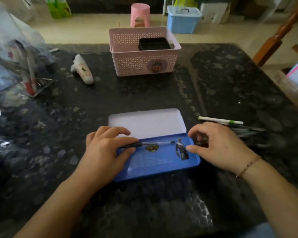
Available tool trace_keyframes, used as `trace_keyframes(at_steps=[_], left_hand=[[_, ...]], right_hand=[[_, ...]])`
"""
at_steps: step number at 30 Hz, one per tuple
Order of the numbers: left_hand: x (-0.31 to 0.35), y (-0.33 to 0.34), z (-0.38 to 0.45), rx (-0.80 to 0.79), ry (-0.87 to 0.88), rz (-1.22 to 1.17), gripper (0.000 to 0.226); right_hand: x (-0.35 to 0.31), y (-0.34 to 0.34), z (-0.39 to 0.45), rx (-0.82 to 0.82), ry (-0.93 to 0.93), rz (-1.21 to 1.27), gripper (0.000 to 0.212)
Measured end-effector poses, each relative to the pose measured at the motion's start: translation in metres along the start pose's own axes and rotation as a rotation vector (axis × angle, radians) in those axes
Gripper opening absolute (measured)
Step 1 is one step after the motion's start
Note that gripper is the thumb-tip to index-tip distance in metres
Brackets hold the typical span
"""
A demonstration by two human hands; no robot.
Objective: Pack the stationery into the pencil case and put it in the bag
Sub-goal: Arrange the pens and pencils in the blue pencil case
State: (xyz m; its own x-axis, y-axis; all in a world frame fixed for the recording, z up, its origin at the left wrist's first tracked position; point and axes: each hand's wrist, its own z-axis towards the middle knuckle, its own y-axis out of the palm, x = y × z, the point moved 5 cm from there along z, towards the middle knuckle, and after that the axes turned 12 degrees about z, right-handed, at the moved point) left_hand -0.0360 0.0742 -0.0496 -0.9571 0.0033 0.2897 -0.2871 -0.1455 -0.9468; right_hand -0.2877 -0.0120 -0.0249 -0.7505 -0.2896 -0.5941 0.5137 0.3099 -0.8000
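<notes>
head view, left to right: a heap of clear plastic bags sits at the table's far left edge, a small white pouch lies nearer the middle, and a pink perforated plastic basket stands beyond the work. the blue tin pencil case lies open on the dark speckled stone table, its pale lilac half flat beyond the blue half. the left hand rests palm down over the blue half's left end, fingers loosely curled on a black-capped clear pen lying along the far edge; whether it pinches the pen or only steadies it i cannot tell. the right hand hovers at the case's right end, fingers curled narrow, thumb near the rim, seemingly holding nothing. to its right a loose bundle of pens, one white with a green band, waits on the table, still unpacked. the risk: the pen lies near the hinge line and could roll out or jam the lid if let go carelessly, and the light tin could skid on the smooth stone under a sideways push.
</notes>
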Motion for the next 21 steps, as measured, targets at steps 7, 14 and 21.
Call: trace_keyframes(at_steps=[7, 14, 21], left_hand=[[0.0, 0.007, -0.004, -0.103, 0.051, 0.015, 0.062], [0.017, 0.012, -0.011, -0.219, 0.137, 0.196, 0.103], [0.02, 0.015, -0.012, -0.281, 0.091, 0.231, 0.111]], right_hand=[[0.009, 0.013, -0.01, -0.171, 0.226, 0.207, 0.019], [0.005, 0.017, -0.008, -0.067, 0.252, 0.158, 0.019], [-0.004, 0.02, -0.01, -0.029, 0.182, -0.07, 0.018]])
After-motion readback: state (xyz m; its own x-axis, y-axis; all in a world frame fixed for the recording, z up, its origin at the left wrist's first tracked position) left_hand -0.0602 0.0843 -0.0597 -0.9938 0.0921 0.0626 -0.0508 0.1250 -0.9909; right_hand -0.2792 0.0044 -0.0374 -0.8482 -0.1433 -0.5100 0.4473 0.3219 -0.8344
